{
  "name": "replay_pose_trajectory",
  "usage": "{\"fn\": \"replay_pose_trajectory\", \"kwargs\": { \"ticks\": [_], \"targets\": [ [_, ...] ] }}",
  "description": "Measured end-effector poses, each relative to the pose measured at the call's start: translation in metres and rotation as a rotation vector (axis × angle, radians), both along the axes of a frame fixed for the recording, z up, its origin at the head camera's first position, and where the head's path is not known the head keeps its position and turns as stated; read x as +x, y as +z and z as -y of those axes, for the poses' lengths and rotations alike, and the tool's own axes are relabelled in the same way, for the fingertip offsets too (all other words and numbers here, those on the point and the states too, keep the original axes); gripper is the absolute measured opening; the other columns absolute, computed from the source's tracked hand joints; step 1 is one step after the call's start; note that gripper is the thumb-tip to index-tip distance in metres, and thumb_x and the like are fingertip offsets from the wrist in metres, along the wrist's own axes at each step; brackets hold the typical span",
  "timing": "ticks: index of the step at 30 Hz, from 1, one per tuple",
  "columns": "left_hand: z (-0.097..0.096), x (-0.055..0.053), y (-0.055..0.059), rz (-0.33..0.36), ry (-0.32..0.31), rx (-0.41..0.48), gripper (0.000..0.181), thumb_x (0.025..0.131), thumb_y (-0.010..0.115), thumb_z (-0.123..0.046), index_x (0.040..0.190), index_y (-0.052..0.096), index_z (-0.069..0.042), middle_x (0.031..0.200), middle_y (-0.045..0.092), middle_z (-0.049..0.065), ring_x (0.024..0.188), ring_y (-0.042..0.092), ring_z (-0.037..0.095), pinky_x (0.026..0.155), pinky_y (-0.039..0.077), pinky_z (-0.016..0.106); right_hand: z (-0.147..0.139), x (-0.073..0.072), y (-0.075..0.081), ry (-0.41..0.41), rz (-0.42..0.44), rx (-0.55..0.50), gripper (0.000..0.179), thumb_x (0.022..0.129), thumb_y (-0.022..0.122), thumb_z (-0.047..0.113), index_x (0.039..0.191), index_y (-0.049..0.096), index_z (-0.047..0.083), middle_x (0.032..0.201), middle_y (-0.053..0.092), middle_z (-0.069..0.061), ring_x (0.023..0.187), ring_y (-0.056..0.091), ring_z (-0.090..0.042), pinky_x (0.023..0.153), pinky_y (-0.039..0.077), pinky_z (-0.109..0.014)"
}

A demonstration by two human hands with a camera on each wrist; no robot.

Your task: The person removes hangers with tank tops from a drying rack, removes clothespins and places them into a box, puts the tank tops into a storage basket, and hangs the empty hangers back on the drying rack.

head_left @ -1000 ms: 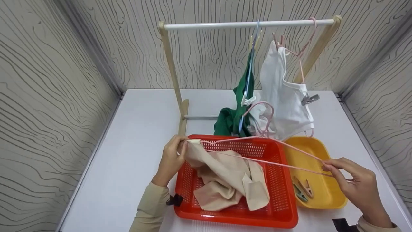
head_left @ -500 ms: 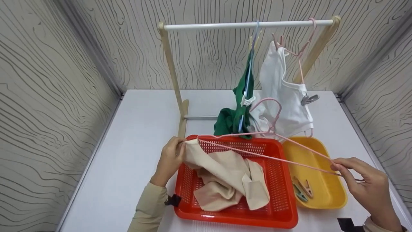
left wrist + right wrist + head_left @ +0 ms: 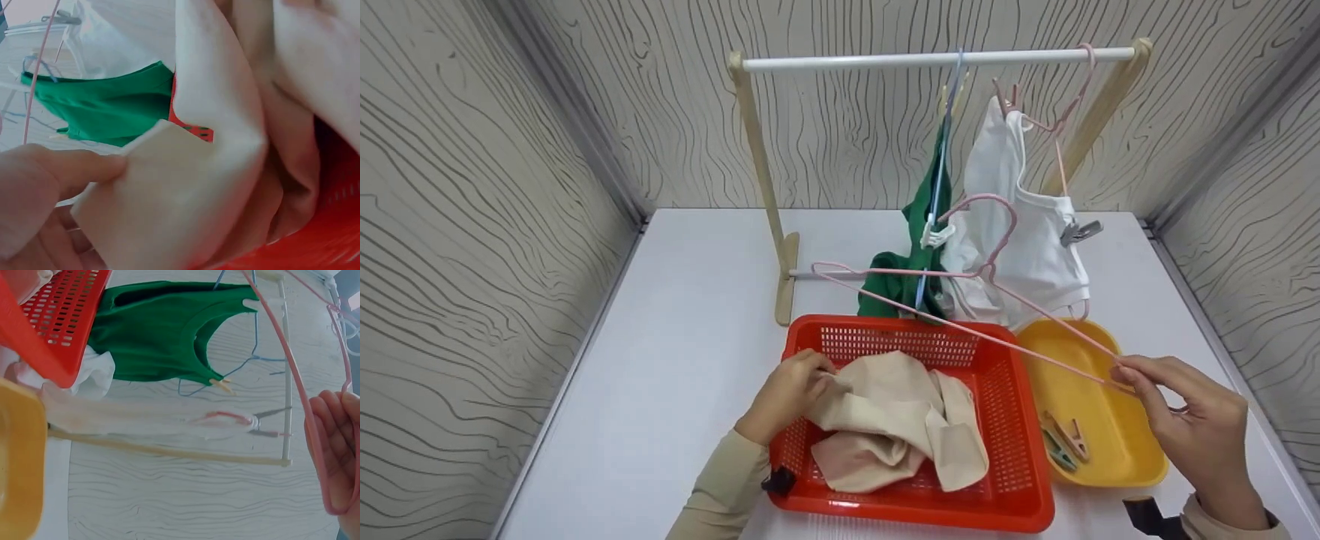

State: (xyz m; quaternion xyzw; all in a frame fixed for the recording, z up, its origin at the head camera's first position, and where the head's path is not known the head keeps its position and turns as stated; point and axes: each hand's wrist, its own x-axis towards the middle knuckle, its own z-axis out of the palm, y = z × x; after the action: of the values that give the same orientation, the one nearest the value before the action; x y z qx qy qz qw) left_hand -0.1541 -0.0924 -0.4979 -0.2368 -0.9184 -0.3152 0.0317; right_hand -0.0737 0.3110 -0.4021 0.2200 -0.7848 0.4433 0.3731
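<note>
A beige cloth garment (image 3: pixel 885 409) lies bunched in the red basket (image 3: pixel 911 514). My left hand (image 3: pixel 787 394), over the basket's left side, pinches a corner of it; in the left wrist view thumb and fingers grip the fabric (image 3: pixel 163 191). My right hand (image 3: pixel 1196 424), above the yellow tray's right edge, holds a pink clothes hanger (image 3: pixel 900 271) by one end. The hanger reaches left over the basket, apart from the beige cloth, its hook pointing up in front of the white garment. In the right wrist view the hanger's end (image 3: pixel 332 509) crosses my palm.
A drying rack with a white rail (image 3: pixel 847 62) stands behind. From it hang a green garment (image 3: pixel 926 217) on a blue hanger and a white garment (image 3: pixel 1020 210) with a grey clip (image 3: pixel 1081 231). Several clothespins (image 3: pixel 1065 439) lie in the yellow tray (image 3: pixel 1117 457).
The hanger's left end has come out of the beige cloth and risen toward the rack. My left hand has lowered into the basket with the cloth corner. My right hand still holds the hanger.
</note>
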Motion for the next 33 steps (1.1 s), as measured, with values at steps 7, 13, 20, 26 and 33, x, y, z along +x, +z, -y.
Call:
{"fn": "replay_pose_trajectory", "kwargs": {
  "ticks": [7, 13, 20, 26, 33],
  "targets": [
    [-0.006, 0.008, -0.001, 0.28, -0.109, -0.162, 0.014, 0.091, 0.065, -0.015, 0.097, 0.073, -0.004, 0.091, 0.073, 0.009, 0.083, 0.066, 0.017, 0.076, 0.059, 0.029, 0.024, -0.007, 0.004, -0.001, -0.022, 0.012, 0.009, 0.082, 0.068, -0.009, 0.087, 0.069, -0.017, 0.096, 0.072, 0.017, 0.088, 0.067, 0.011, 0.075, 0.05, -0.003],
    [-0.009, 0.015, -0.001, 0.52, -0.149, -0.207, 0.015, 0.093, 0.063, -0.019, 0.089, 0.072, -0.008, 0.066, 0.062, 0.004, 0.062, 0.051, 0.006, 0.054, 0.048, 0.015, 0.052, -0.006, 0.012, 0.021, 0.034, -0.003, 0.016, 0.075, 0.066, -0.021, 0.091, 0.069, -0.016, 0.1, 0.071, 0.015, 0.089, 0.068, 0.01, 0.074, 0.052, -0.006],
    [-0.005, 0.014, 0.003, 0.525, -0.156, -0.2, 0.019, 0.093, 0.062, -0.02, 0.101, 0.073, -0.006, 0.087, 0.074, 0.01, 0.074, 0.061, 0.011, 0.075, 0.058, 0.029, 0.081, -0.003, 0.021, 0.02, 0.068, -0.018, 0.03, 0.068, 0.065, -0.03, 0.092, 0.07, -0.014, 0.101, 0.072, 0.014, 0.089, 0.068, 0.01, 0.073, 0.052, -0.007],
    [-0.004, 0.011, 0.005, 0.31, -0.149, -0.144, 0.02, 0.092, 0.063, -0.015, 0.105, 0.072, -0.001, 0.099, 0.075, 0.012, 0.092, 0.069, 0.023, 0.088, 0.057, 0.038, 0.101, -0.006, 0.031, -0.027, 0.059, -0.032, 0.031, 0.069, 0.066, -0.027, 0.095, 0.071, -0.011, 0.097, 0.072, 0.011, 0.087, 0.068, 0.011, 0.073, 0.051, -0.006],
    [-0.008, 0.007, 0.007, 0.28, -0.101, -0.063, 0.021, 0.094, 0.062, -0.015, 0.109, 0.07, -0.003, 0.1, 0.074, 0.011, 0.092, 0.069, 0.02, 0.089, 0.057, 0.036, 0.121, -0.014, 0.046, -0.095, 0.037, 0.009, 0.029, 0.072, 0.066, -0.025, 0.097, 0.07, -0.012, 0.082, 0.071, -0.021, 0.091, 0.061, 0.02, 0.075, 0.049, -0.003]
  ]
}}
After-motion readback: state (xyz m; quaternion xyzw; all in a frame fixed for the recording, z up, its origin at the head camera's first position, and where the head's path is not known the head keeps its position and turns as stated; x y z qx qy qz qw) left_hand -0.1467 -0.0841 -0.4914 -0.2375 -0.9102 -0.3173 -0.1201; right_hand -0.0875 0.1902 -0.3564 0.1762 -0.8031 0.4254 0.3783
